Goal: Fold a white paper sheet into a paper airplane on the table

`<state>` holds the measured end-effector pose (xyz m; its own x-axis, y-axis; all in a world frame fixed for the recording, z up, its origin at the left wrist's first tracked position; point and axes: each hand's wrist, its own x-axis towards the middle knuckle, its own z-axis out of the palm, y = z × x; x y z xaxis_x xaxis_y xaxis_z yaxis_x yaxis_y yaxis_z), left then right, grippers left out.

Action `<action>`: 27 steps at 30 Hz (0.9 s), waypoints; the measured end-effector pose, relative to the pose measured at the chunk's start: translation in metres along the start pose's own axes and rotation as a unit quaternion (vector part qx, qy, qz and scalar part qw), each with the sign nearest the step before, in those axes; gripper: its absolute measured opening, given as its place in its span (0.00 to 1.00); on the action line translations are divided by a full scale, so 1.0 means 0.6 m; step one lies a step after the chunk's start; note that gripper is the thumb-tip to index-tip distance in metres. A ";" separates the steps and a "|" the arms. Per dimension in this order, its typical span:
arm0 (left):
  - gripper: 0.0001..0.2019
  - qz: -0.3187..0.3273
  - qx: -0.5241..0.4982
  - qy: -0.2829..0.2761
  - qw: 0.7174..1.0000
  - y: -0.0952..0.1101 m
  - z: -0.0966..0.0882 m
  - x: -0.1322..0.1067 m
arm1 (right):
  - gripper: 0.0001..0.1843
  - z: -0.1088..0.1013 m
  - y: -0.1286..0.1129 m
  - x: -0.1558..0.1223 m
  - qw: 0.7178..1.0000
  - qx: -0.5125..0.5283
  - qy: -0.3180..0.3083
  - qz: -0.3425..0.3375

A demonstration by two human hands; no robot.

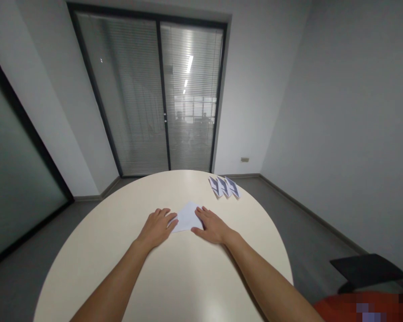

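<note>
Forearms, two, bare, extend from the near edge over a round cream worktop toward its middle.

Left hand: palm down, flat on the worktop, fingers stretched out and slightly apart, not clamped on anything; thumb tip touches the left edge of the paper.

Right hand: palm down, flat, fingers spread apart, resting on the right part of the paper, thumb pointing left along its near edge.

White folded paper: one sheet, lying flat between the two hands at the middle of the worktop, a pointed corner aimed far.

Folded paper pieces: three, white with dark print, laid side by side in a row near the far right rim, well apart from the hands.

Black chair: near right, beside the worktop, partly in view.

Glass door with closed blinds: far wall, beyond the worktop.
</note>
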<state>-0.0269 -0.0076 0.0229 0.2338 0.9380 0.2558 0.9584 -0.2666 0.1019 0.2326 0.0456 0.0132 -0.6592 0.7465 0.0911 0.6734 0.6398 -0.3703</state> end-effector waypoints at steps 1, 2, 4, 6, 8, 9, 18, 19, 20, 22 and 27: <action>0.20 0.002 -0.006 -0.002 1.000 -0.001 -0.002 -0.001 | 0.49 0.000 0.000 0.000 1.000 0.002 -0.002 0.001; 0.19 0.004 -0.013 -0.004 1.000 -0.003 -0.004 -0.003 | 0.49 0.000 0.000 0.000 1.000 0.004 -0.003 0.002; 0.19 0.009 -0.032 -0.011 0.999 -0.008 -0.009 -0.007 | 0.49 0.000 0.001 0.000 1.000 0.006 -0.007 0.002; 0.19 0.014 -0.047 -0.023 0.999 -0.013 -0.016 -0.012 | 0.49 0.001 0.002 0.000 1.000 0.006 -0.009 0.001; 0.19 0.020 -0.056 -0.039 0.997 -0.016 -0.025 -0.017 | 0.49 0.002 0.003 0.001 1.000 0.004 -0.007 0.000; 0.19 0.021 -0.058 -0.048 0.997 -0.017 -0.030 -0.019 | 0.49 0.003 0.003 0.002 1.000 0.003 -0.006 0.000; 0.19 0.006 -0.060 -0.077 0.995 -0.018 -0.053 -0.026 | 0.49 0.000 -0.002 -0.001 1.000 0.003 0.001 -0.002; 0.19 0.002 -0.061 -0.067 0.996 -0.018 -0.050 -0.026 | 0.49 -0.001 -0.002 -0.001 1.000 0.004 0.002 -0.003; 0.19 -0.006 -0.062 -0.052 0.997 -0.017 -0.047 -0.026 | 0.49 -0.001 -0.003 -0.001 1.000 0.004 0.002 -0.004; 0.20 -0.018 -0.070 -0.026 0.997 -0.013 -0.038 -0.025 | 0.48 -0.001 -0.004 -0.001 1.000 0.004 0.004 -0.005; 0.22 0.016 -0.069 -0.044 0.997 0.005 -0.015 -0.023 | 0.48 0.001 -0.005 -0.001 1.000 0.006 0.013 -0.002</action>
<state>-0.0290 -0.0234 0.0285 0.2839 0.9426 0.1757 0.9201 -0.3194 0.2269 0.2306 0.0432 0.0136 -0.6523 0.7490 0.1158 0.6672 0.6400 -0.3811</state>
